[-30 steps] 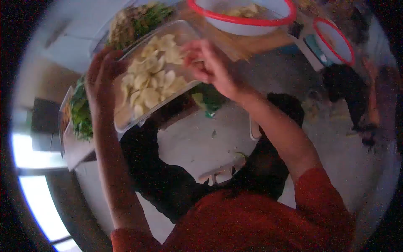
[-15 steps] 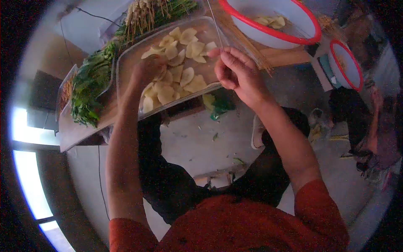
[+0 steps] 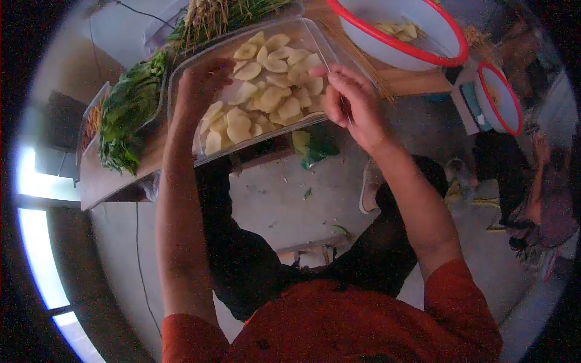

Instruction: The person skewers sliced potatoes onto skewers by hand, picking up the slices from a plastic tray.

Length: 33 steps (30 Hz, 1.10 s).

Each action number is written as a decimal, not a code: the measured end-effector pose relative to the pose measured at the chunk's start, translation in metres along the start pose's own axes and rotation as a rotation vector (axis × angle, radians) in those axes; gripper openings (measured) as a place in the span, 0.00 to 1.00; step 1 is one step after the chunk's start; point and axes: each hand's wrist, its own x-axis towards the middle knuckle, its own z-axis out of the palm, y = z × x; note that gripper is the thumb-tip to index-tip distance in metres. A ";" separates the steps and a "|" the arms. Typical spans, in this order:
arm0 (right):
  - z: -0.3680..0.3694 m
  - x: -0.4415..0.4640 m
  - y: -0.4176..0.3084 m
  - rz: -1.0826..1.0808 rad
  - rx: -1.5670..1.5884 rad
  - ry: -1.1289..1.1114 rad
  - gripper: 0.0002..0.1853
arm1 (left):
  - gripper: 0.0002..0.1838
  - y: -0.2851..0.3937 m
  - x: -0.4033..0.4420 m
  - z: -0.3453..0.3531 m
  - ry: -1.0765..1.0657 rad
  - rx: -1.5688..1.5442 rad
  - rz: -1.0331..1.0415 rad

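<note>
A shallow clear tray (image 3: pixel 266 138) holds many pale slices, seemingly potato (image 3: pixel 273 98), spread across its middle and right. My right hand (image 3: pixel 357 106) pinches a thin skewer (image 3: pixel 316 43) between thumb and forefinger at the tray's right edge. The skewer slants up and left over the tray, and I see nothing threaded on its visible length. Over the tray's left side hovers my left hand (image 3: pixel 206 81), its fingers loosely bent and apart, with no slice visible in them. Its palm is hidden.
Leafy greens (image 3: pixel 130 115) fill a tray on the left. Behind lies a bundle of skewered pale food (image 3: pixel 209 18). Loose skewers (image 3: pixel 357 57) lie right of my tray, beside a red-rimmed white basin (image 3: pixel 387 51) with slices. A smaller red-rimmed basin (image 3: pixel 499 100) and another person (image 3: pixel 535 199) are farther right.
My left hand has drawn back left from the slices, which now lie spread more to the right. My right hand has shifted slightly right with the skewer. The view has moved a little.
</note>
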 end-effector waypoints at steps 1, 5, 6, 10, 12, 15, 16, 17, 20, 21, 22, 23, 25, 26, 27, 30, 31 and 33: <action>0.000 -0.002 -0.001 0.000 -0.034 0.011 0.16 | 0.13 -0.002 -0.004 0.000 0.012 0.019 -0.043; 0.007 -0.002 0.006 -0.013 -0.067 0.039 0.16 | 0.13 -0.019 -0.007 0.009 -0.087 -0.260 0.035; 0.007 -0.001 0.006 -0.010 -0.069 0.039 0.16 | 0.15 -0.010 -0.010 0.016 -0.146 -0.020 0.131; 0.005 -0.002 0.003 0.004 -0.091 0.026 0.16 | 0.25 -0.008 -0.023 0.045 -0.152 0.464 0.407; 0.002 -0.003 0.000 0.004 -0.112 0.015 0.16 | 0.29 -0.005 -0.022 0.052 -0.168 0.582 0.324; -0.003 -0.005 -0.002 0.013 -0.141 0.017 0.16 | 0.25 -0.015 -0.005 0.051 -0.172 0.440 0.340; -0.004 -0.005 -0.001 -0.008 -0.142 0.009 0.16 | 0.24 -0.021 0.003 0.047 -0.146 0.259 0.261; -0.005 -0.004 0.000 -0.028 -0.142 0.001 0.16 | 0.22 -0.028 0.007 0.043 -0.120 0.079 0.181; -0.005 -0.002 0.001 -0.015 -0.131 -0.004 0.16 | 0.18 -0.010 0.007 0.025 -0.079 -0.017 -0.009; -0.006 -0.002 0.001 -0.016 -0.130 -0.005 0.16 | 0.18 -0.011 0.007 0.025 -0.079 -0.017 -0.009; -0.007 -0.002 0.002 -0.015 -0.129 -0.009 0.16 | 0.17 -0.015 0.007 0.026 -0.050 0.053 0.019; -0.007 -0.002 0.003 -0.015 -0.128 -0.014 0.16 | 0.15 -0.019 0.007 0.026 -0.020 0.123 0.048; -0.006 -0.002 0.003 -0.019 -0.135 -0.014 0.16 | 0.14 -0.031 0.008 0.027 0.014 0.117 0.111; -0.006 -0.002 0.002 -0.023 -0.141 -0.012 0.16 | 0.14 -0.037 0.009 0.027 0.047 0.110 0.174; -0.006 -0.002 0.002 -0.023 -0.141 -0.011 0.16 | 0.14 -0.034 0.008 0.027 0.046 0.110 0.174; -0.005 0.000 0.003 -0.011 -0.155 0.002 0.16 | 0.14 -0.024 0.000 0.030 0.024 0.212 0.187; -0.006 0.000 0.004 -0.010 -0.154 -0.004 0.16 | 0.15 -0.020 -0.004 0.033 -0.013 0.313 0.180; -0.006 -0.002 0.004 -0.010 -0.152 -0.010 0.17 | 0.15 -0.017 -0.009 0.037 -0.050 0.414 0.173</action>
